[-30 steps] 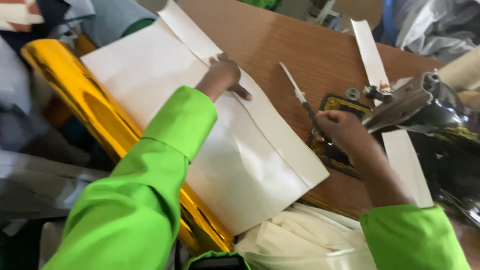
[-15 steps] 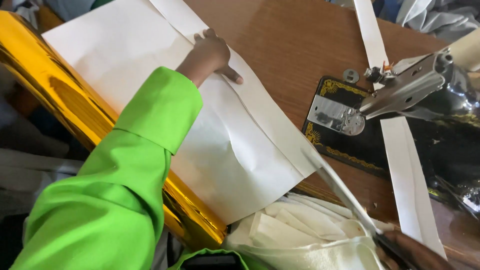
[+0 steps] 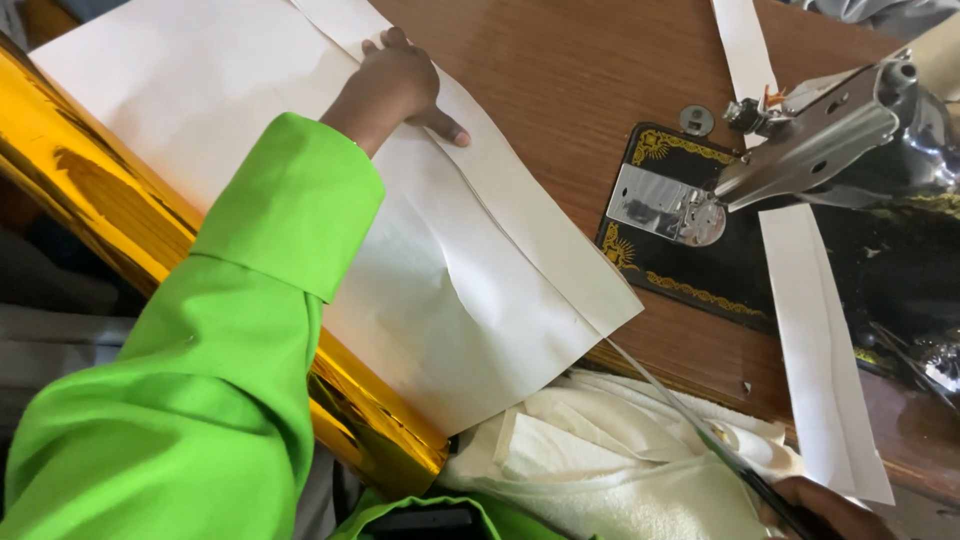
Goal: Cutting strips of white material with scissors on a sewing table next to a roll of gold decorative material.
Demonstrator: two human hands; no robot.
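Brown wooden tabletop [image 3: 560, 70] carries a white sheet [image 3: 200, 110] running diagonally; the left hand [image 3: 395, 85] presses flat, fingers spread, on it. Low right, the right hand [image 3: 830, 505] grips scissors [image 3: 690, 420], blades pointing up-left toward the sheet's near edge.

We see a bright, evenly lit scene in soft daylight. The white sheet [image 3: 250, 130] comes close to washing out, with only faint creases shading it. The gold foil [image 3: 90, 190] throws strong glare and dark mirror streaks. A soft shadow lies under the left hand [image 3: 395, 85]. Focus is fair at the centre; the lower right corner blurs.
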